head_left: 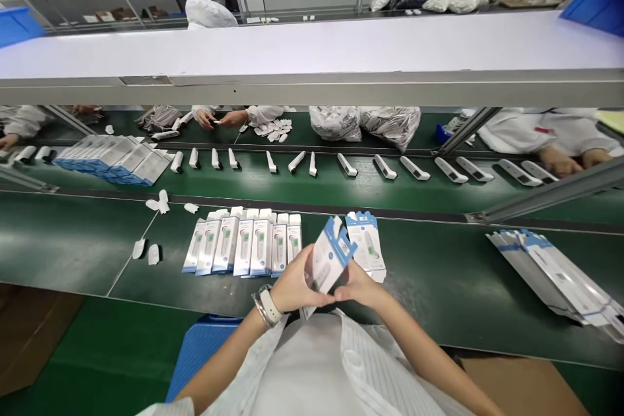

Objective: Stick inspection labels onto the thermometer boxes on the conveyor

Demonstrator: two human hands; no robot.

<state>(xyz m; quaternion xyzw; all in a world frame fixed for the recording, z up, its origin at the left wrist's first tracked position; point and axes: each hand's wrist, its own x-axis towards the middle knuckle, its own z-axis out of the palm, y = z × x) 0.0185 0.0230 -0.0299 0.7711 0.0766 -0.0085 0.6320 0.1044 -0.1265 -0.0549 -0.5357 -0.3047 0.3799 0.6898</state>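
Note:
A white and blue box (327, 259), tilted and with its top flaps raised, is held in front of my chest. My left hand (298, 283) wraps round its left side. My right hand (359, 286) grips its right side low down, the fingers partly behind it. Left of my hands, a row of upright-facing boxes (244, 247) lies on the green table (429, 273), their white end flaps showing. Just right of the held box rests a small stack of flat boxes (366, 244) with blue flaps.
More flat boxes (556, 273) lie at the right. White plastic pieces (154, 253) sit at the left. Beyond, white devices (348, 165) line a green belt (292, 192), with a box pile (114, 159). Other people's hands work across. A shelf (312, 52) spans overhead.

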